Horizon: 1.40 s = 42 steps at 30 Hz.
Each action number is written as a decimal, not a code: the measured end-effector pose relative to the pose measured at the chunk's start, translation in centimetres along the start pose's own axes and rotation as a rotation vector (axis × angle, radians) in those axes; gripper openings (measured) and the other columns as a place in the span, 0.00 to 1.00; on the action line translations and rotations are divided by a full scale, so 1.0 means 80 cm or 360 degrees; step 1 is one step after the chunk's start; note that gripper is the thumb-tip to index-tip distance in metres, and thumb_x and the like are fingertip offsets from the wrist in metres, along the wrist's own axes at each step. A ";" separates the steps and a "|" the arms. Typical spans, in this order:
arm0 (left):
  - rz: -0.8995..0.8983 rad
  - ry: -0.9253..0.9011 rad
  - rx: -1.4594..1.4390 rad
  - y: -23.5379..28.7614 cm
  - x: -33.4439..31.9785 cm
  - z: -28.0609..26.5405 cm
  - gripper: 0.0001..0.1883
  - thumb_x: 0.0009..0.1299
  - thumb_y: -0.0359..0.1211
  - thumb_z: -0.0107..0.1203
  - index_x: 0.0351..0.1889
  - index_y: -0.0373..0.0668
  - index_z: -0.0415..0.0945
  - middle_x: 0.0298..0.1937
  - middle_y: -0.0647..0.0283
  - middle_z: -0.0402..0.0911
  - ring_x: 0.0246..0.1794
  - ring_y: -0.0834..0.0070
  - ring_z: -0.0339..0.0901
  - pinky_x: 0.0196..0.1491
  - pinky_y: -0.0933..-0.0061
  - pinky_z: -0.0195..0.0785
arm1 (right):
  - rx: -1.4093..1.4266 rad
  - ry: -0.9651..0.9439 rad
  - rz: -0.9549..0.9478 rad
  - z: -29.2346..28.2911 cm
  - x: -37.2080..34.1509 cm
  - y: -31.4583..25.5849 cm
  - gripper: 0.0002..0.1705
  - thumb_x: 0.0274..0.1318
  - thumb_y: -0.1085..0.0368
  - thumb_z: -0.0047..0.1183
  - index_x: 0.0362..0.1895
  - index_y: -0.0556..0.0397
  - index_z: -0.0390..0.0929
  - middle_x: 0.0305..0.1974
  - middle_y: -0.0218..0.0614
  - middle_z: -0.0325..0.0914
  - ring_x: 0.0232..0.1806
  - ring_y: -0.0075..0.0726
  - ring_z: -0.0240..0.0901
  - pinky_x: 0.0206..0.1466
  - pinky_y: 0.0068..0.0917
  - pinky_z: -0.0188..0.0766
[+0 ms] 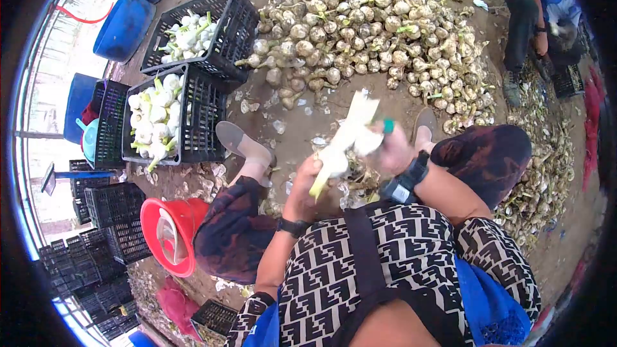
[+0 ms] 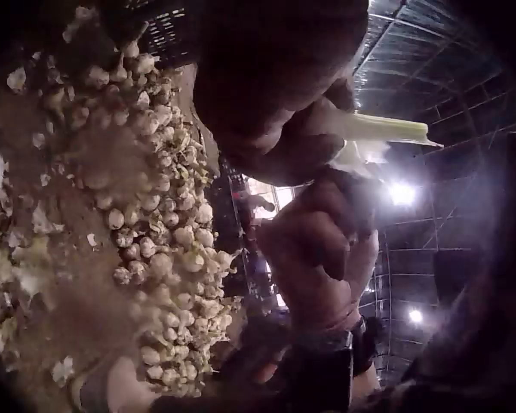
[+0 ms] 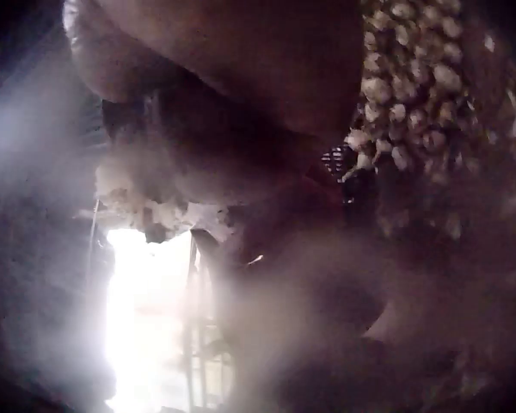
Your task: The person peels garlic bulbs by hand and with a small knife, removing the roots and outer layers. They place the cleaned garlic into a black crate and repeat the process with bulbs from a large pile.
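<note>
My left hand (image 1: 303,183) grips a pale garlic bulb (image 1: 333,162), whose long yellowish stem (image 1: 360,110) points up and away from my body. Beside the bulb, my right hand (image 1: 393,154) is blurred, its fingers curled around a white piece of garlic skin (image 1: 367,142). A green band (image 1: 388,126) wraps one of its fingers. In the left wrist view the right hand (image 2: 318,245) meets the garlic from below, near the cut stem (image 2: 387,129). The right wrist view is dark and hazy, with the fingers hiding most of the garlic.
A large heap of unpeeled garlic (image 1: 373,26) lies ahead on the ground. Two black crates, a near one (image 1: 202,115) and a far one (image 1: 225,26), hold clean bulbs at left. A red bucket (image 1: 151,228) stands by my left leg. Another person (image 1: 524,26) sits at far right.
</note>
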<state>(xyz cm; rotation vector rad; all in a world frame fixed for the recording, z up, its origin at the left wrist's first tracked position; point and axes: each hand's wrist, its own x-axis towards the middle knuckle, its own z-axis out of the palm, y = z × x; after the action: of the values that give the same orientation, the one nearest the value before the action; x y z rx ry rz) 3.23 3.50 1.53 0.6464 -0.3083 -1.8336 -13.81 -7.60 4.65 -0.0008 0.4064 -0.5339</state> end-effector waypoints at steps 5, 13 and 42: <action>0.0159 0.0317 -0.0246 -0.012 0.012 0.003 0.28 0.54 0.38 0.59 0.52 0.42 0.63 0.41 0.60 0.74 0.38 0.75 0.74 0.30 0.78 0.69 | -0.0218 0.0092 0.0020 0.004 0.005 -0.032 0.10 0.52 0.60 0.48 0.32 0.53 0.71 0.19 0.29 0.70 0.14 0.20 0.63 0.13 0.17 0.58; 0.0300 0.0336 -0.0425 -0.007 0.006 0.005 0.19 0.68 0.45 0.45 0.50 0.43 0.65 0.43 0.64 0.75 0.47 0.70 0.71 0.53 0.63 0.64 | -0.2871 0.0302 -0.0144 -0.066 0.033 -0.069 0.09 0.49 0.61 0.49 0.33 0.52 0.73 0.24 0.34 0.76 0.28 0.33 0.73 0.28 0.26 0.68; 0.0107 0.0446 0.1236 -0.003 -0.003 0.048 0.33 0.50 0.24 0.60 0.53 0.38 0.55 0.44 0.60 0.70 0.43 0.75 0.70 0.46 0.76 0.66 | -0.4018 0.0525 -0.0484 -0.084 0.054 -0.048 0.07 0.44 0.66 0.47 0.29 0.54 0.74 0.25 0.49 0.75 0.30 0.55 0.72 0.32 0.45 0.66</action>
<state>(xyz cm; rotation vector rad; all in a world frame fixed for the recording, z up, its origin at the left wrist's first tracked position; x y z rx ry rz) 0.92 3.40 4.62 1.3882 -0.8561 -1.5001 -14.82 -12.34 -2.80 -2.4462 1.1662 0.0171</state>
